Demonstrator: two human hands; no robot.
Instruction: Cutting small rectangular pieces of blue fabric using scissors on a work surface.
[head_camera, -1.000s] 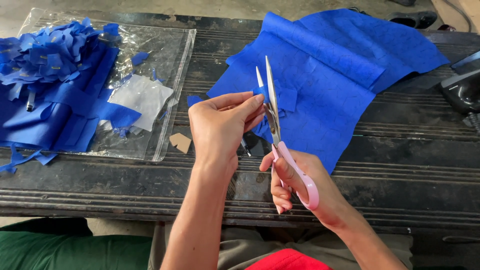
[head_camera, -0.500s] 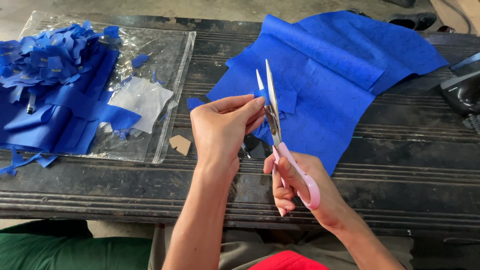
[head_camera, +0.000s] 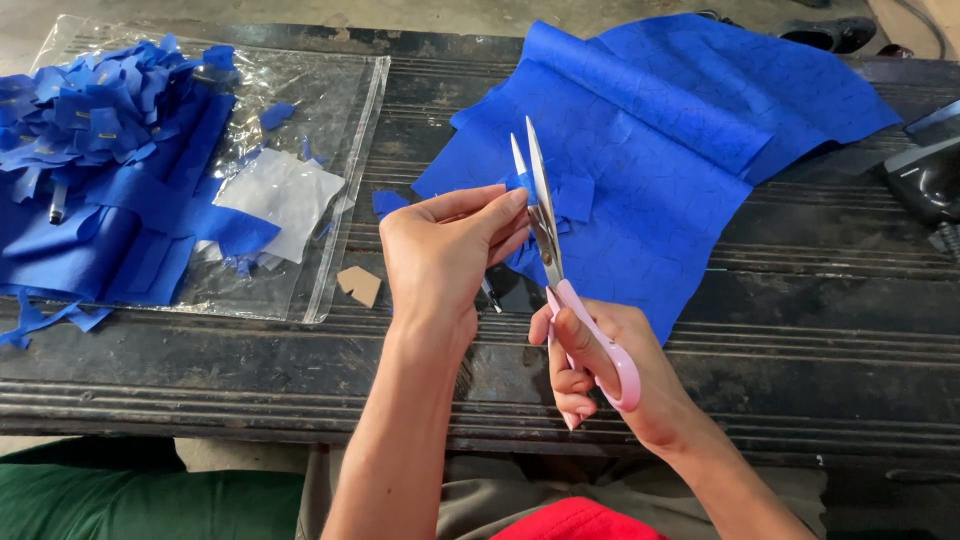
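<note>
A heap of blue scraps crowds the bench's left edge, the left hand pinches a small blue piece against slightly parted pink-handled scissors gripped by the right hand, bare bench lying beyond.

my left hand covered most of the small blue piece it pinched, so i couldn't tell its shape. the black device and the heap of blue scraps were cut off by the frame edges, and the markings on the blue sheet were too faint to read.
</note>
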